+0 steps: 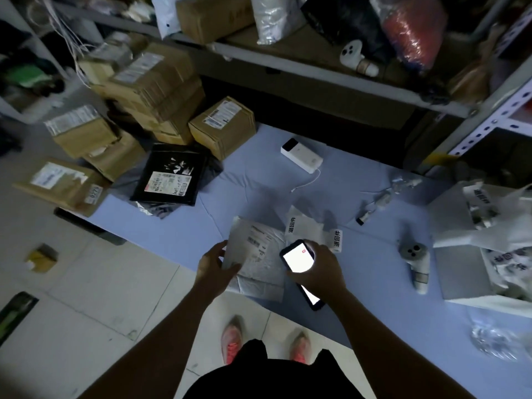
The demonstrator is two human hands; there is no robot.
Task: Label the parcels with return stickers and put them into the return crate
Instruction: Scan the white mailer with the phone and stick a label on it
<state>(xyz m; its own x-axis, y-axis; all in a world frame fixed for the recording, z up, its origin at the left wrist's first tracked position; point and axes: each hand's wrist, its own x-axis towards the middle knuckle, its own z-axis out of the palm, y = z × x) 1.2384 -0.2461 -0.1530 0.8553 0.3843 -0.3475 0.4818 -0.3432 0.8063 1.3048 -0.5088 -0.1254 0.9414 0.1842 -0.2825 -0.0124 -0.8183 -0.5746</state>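
Pink shoes [231,339] are standing on pale floor tiles [115,283] at the bottom of the view, just short of a blue mat [259,174] that is covering the floor ahead. Two bare forearms are reaching forward over the mat's near edge.

The left hand [214,264] is gripping the left edge of a grey poly mailer [259,254], with fingers curled round it. The mailer is lying across the mat's near edge with a printed shipping label facing up. The right hand [319,269] is grasping a smartphone [298,259] with a bright white screen, holding it over the mailer's right side. A second dark device [313,299] with a lit screen is showing just under that wrist.

Just beyond the phone, a strip of return stickers [309,230], white with black characters, is lying curled on the mat beside the mailer's far right corner. To the right, a grey handheld device [414,254] is lying near a pale container [460,277] that is holding white bags marked with similar black characters.

Farther out, a white power bank [301,155] with a white cable is resting mid-mat. At far left, a black poly parcel [169,174] is lying at the foot of a heap of cardboard boxes [223,126], several of them bearing labels. Metal shelving [316,70] loaded with bags and boxes is running across the back.
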